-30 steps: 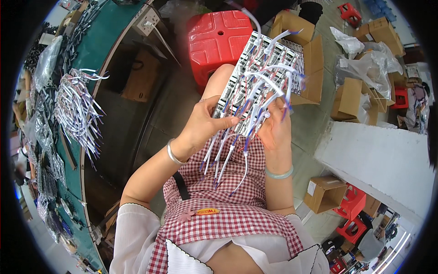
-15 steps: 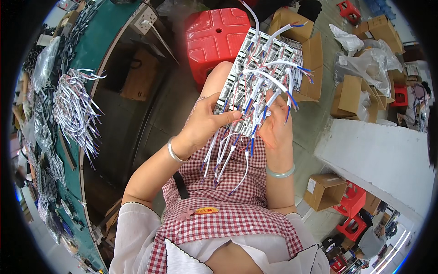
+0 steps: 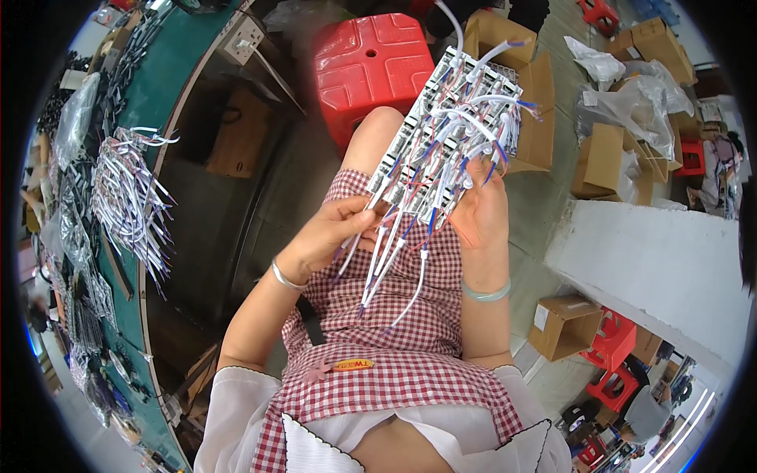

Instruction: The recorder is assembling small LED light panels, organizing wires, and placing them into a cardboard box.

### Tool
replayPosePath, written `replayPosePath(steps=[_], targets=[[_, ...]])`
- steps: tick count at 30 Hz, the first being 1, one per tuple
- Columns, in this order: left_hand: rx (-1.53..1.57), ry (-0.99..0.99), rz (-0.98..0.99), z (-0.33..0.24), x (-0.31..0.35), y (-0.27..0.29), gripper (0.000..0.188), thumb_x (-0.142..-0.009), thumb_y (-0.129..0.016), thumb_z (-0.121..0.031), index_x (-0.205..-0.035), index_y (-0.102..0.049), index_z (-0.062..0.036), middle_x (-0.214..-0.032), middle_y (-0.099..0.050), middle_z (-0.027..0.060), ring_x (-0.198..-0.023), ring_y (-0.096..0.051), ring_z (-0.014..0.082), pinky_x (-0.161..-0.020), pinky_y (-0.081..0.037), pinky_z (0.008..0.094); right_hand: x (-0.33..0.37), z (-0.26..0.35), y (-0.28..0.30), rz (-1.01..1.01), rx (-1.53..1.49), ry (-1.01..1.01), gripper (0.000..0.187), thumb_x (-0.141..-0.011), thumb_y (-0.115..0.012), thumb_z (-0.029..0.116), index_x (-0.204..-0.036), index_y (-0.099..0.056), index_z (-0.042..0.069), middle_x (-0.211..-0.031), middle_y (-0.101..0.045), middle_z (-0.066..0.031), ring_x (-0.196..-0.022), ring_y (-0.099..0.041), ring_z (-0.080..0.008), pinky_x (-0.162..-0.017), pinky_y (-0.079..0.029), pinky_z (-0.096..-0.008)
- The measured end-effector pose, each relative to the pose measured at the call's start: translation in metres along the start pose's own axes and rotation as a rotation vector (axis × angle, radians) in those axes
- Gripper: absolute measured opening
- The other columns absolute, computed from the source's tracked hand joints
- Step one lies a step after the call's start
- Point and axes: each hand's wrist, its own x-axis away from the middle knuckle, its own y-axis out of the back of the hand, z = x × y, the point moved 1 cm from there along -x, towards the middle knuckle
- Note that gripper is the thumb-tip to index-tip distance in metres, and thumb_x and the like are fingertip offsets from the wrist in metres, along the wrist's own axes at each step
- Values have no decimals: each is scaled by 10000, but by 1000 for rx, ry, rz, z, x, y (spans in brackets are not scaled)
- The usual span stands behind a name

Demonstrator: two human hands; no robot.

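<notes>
I'm holding a panel of small white boards in front of me, above my lap, and I'm taking that panel as my landmark. Its long axis is running away from me, leaning a little to the right, so its near short edge is facing my checked apron.

My left hand is sitting at the panel's near-left corner, with the boards lying ahead and to the right of it. Its thumb and forefinger are closing together, seemingly on a white cable at that corner. Other cables are dangling off the panel's near edge, and my left hand is lying nearer to most of them.

My right hand is resting at the panel's right side, palm turned inward, the boards lying ahead and to its left. Wires are covering its fingertips, so I'm not able to tell how tightly they're curling.

Beyond the panel's left edge a red stool is standing; behind its right side an open carton is showing. Well left of the panel, another wired bundle is lying on the green desk.
</notes>
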Motion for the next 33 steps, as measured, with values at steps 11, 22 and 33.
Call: replayPosePath(steps=[11, 22, 33], targets=[[-471, -456, -259, -77, -30, -50, 578, -908, -687, -315, -1327, -510, 43, -1212, -604, 137, -1126, -574, 187, -958, -464, 316, 15, -18, -8, -9, 142, 232, 292, -957, -551, -3, -1245, -567, -51, -1193, -646, -105, -1109, -613, -203, -976, -495, -358], [-708, -376, -188, -53, -45, -41, 852, -725, -850, -120, -1440, -403, 3, -1364, -540, 138, -1236, -494, 175, -1012, -448, 335, 14, -19, 0, -29, 169, 199, 285, -981, -546, 34, -1261, -565, -21, -1237, -618, -88, -1101, -607, -172, -945, -501, -321], [-547, -442, -246, -34, -41, -31, 782, -712, -851, -130, -1364, -455, 42, -1288, -550, 152, -1160, -554, 192, -1029, -425, 326, 4, -21, -2, -52, -71, 36, 358, -1007, -513, 125, -1308, -495, -69, -1286, -589, -163, -1162, -596, -257, -1008, -487, -425]])
